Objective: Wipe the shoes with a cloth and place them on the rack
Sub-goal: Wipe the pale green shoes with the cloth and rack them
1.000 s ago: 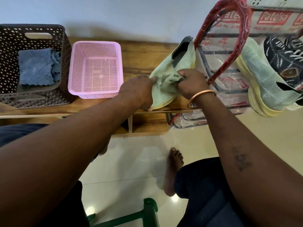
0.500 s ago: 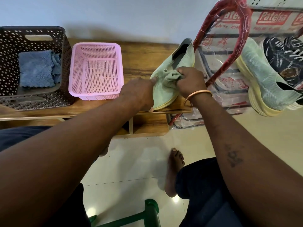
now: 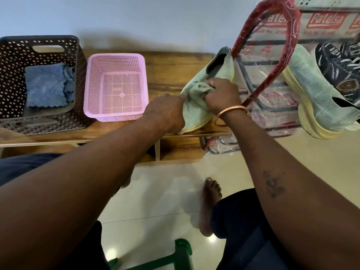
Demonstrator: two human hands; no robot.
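A pale green shoe (image 3: 220,69) with a yellow sole lies on the right end of the wooden bench (image 3: 167,67), heel toward the wall. My left hand (image 3: 165,114) grips its toe end and holds it down. My right hand (image 3: 222,95) grips a bunched green cloth (image 3: 196,89) and presses it on the shoe's upper. On the rack (image 3: 272,78) to the right sit a matching green shoe (image 3: 319,90) and a dark patterned shoe (image 3: 339,69).
A pink basket (image 3: 93,84) stands empty at the bench's middle. At the left, a brown basket (image 3: 11,55) holds a blue cloth (image 3: 46,84). The rack is wrapped in plastic with a red frame. My bare foot (image 3: 211,191) rests on the tiled floor.
My right hand has slid the cloth a little up the shoe toward its opening. My left hand has stayed on the toe.
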